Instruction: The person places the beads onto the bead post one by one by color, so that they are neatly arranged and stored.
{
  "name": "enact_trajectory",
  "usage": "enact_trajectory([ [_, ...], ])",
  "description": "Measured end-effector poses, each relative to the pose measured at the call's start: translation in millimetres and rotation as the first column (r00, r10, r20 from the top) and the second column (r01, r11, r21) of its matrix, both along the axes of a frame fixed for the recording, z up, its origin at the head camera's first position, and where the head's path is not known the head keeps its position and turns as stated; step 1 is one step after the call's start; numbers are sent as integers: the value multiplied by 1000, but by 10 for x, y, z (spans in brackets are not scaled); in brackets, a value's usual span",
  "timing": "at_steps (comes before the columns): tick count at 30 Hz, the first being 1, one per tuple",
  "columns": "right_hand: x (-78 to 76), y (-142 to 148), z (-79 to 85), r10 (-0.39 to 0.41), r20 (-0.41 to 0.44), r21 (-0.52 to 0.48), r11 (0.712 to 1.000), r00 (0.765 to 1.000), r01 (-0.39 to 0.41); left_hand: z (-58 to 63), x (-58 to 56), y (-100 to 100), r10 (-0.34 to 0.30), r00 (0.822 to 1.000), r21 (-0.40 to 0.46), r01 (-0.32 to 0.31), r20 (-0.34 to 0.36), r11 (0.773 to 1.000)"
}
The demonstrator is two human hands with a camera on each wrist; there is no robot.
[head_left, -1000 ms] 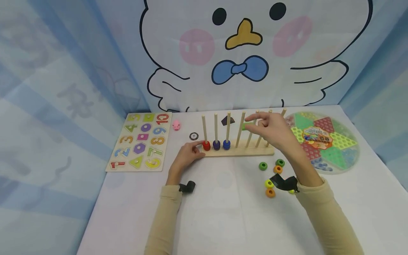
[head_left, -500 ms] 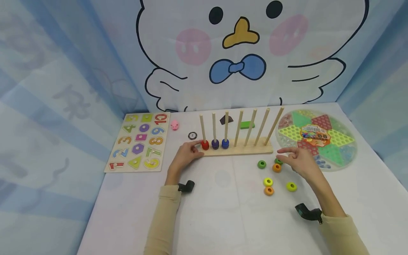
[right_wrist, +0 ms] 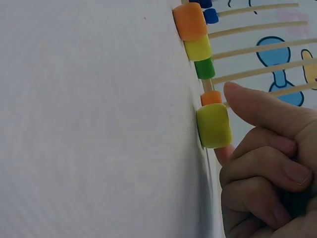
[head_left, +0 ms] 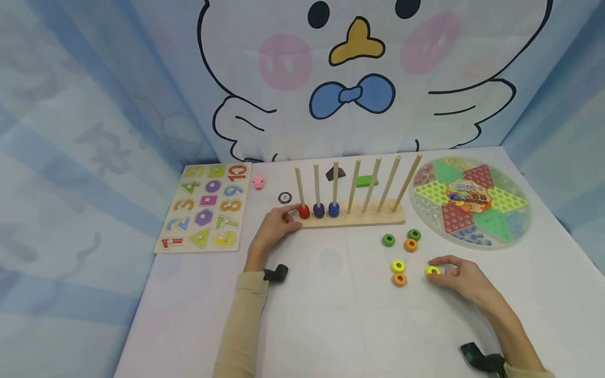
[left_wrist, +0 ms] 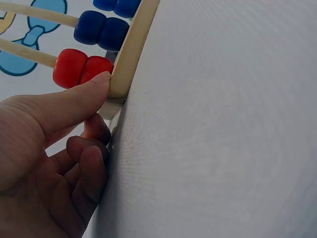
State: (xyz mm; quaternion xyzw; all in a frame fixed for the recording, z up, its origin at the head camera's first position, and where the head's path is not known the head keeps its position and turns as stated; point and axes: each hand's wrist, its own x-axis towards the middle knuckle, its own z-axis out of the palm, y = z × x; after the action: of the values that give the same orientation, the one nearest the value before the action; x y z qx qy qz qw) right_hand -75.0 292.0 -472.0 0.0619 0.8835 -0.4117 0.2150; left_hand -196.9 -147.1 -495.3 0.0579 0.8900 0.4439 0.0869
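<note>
In the head view my left hand (head_left: 276, 227) grips the left end of a wooden peg stand (head_left: 364, 220). Its thumb presses the base's corner beside two red beads (left_wrist: 79, 68) on the first peg. Dark blue beads (head_left: 319, 210) sit on the second peg and blue beads (head_left: 333, 209) on the third; the other pegs are bare. My right hand (head_left: 465, 278) is low over the table at a loose yellow bead (head_left: 432, 271), thumb and index finger on either side of it. In the right wrist view a gap shows between thumb and bead, the other fingers folded.
Loose green (head_left: 388, 240), orange (head_left: 399, 279) and yellow beads (head_left: 397, 266) lie before the stand. A number puzzle board (head_left: 203, 210) is at left, a round game board (head_left: 512, 223) at right. A pink pig figure (head_left: 258, 181) and a green block (head_left: 366, 181) lie farther back.
My right hand has come from above the pegs, rightward and toward me, down to the loose yellow bead. My left hand has stayed at the stand's end.
</note>
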Motion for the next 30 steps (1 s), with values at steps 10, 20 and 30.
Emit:
enact_trajectory([
  [10, -89, -121, 140, 51, -71, 87, 995, 996, -45, -17, 9, -11, -9, 1000, 3, 9, -22, 1000],
  [20, -624, -883, 1179, 174, -377, 2, 982, 910, -187, 6, -6, -15, -11, 1000, 3, 11, -26, 1000],
  [30, -1067, -1603, 1837, 132, -568, 112, 990, 812, -82, -17, -7, -25, -14, 999, -1, 14, -31, 1000],
])
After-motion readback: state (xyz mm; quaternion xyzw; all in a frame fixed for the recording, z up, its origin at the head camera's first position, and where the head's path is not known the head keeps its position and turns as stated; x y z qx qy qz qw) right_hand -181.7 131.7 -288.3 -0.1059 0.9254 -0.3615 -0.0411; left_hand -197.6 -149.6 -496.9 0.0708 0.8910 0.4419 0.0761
